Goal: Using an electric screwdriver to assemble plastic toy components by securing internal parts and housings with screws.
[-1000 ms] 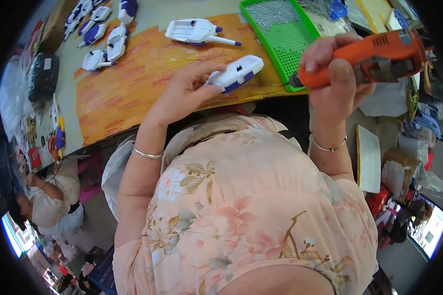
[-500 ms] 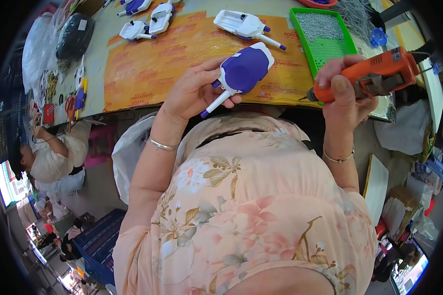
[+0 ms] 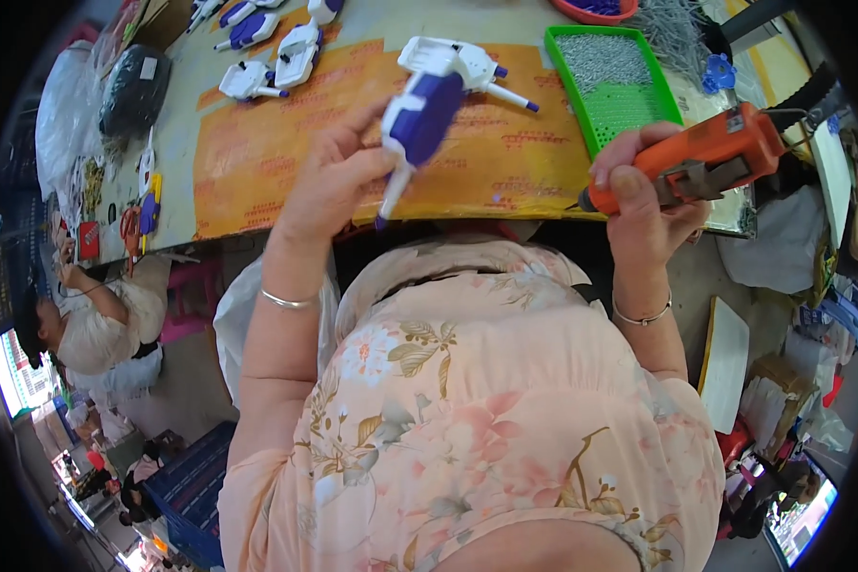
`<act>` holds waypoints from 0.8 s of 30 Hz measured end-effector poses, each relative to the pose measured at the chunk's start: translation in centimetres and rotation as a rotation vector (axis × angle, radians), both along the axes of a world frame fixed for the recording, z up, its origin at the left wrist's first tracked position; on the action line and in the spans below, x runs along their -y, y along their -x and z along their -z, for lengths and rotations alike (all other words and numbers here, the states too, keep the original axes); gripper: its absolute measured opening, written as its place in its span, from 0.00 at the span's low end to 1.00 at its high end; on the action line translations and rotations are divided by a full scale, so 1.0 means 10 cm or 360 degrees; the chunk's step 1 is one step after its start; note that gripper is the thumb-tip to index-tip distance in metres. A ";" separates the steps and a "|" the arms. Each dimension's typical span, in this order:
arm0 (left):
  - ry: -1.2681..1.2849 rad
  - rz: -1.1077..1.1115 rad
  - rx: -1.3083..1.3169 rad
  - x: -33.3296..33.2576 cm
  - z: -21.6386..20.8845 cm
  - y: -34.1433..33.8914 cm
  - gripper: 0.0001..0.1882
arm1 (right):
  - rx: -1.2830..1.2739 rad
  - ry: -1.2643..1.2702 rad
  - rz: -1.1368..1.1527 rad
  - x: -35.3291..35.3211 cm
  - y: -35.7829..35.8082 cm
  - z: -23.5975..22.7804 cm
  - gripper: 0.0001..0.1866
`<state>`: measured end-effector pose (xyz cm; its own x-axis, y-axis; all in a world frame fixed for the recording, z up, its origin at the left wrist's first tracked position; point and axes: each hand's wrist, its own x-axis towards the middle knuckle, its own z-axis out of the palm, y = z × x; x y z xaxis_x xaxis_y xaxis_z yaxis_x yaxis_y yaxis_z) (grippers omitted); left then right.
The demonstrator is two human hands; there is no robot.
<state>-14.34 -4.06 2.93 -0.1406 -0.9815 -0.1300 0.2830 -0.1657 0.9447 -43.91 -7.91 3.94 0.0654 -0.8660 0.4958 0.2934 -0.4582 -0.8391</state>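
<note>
My left hand (image 3: 326, 186) is closed on a purple-and-white plastic housing (image 3: 431, 122) with a short handle. It is tilted up on its side over the table and slightly blurred. Closed around an orange power screwdriver (image 3: 720, 157), my right hand (image 3: 643, 212) keeps it at the table's front edge, bit pointing left. Just behind the held housing lies a similar white housing (image 3: 481, 69), hollow side up, partly covered by it. A green tray (image 3: 564, 81) of small metal screws (image 3: 601, 59) stands beyond my right hand.
More purple-and-white housings (image 3: 297, 55) lie at the back left. Scissors (image 3: 132, 229) and a yellow-handled tool (image 3: 151, 205) are at the left edge. A red bowl (image 3: 596, 11) and a blue knob (image 3: 719, 72) sit back right. Another person (image 3: 100, 315) sits at the left.
The housing in my left hand has swung from its broad purple face onto its side and shifted left. My right hand with the screwdriver has moved slightly left and down.
</note>
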 end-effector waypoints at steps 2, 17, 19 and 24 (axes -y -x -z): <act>0.0420 -0.0117 0.0744 0.28 -0.12 -0.01 0.26 | -0.0022 0.0048 0.0011 0.02 0.01 0.01 0.22; 0.0682 0.0513 0.2185 1.37 -0.01 0.19 0.41 | -0.0087 -0.0090 0.0076 -0.08 0.02 -0.03 0.23; 0.0716 0.0421 0.2180 1.33 0.07 0.14 0.41 | -0.0111 -0.0067 0.0052 -0.06 0.02 -0.03 0.23; 0.0367 0.0517 0.1213 1.13 -0.03 0.05 0.41 | -0.0091 -0.0158 0.0161 -0.08 -0.05 -0.03 0.22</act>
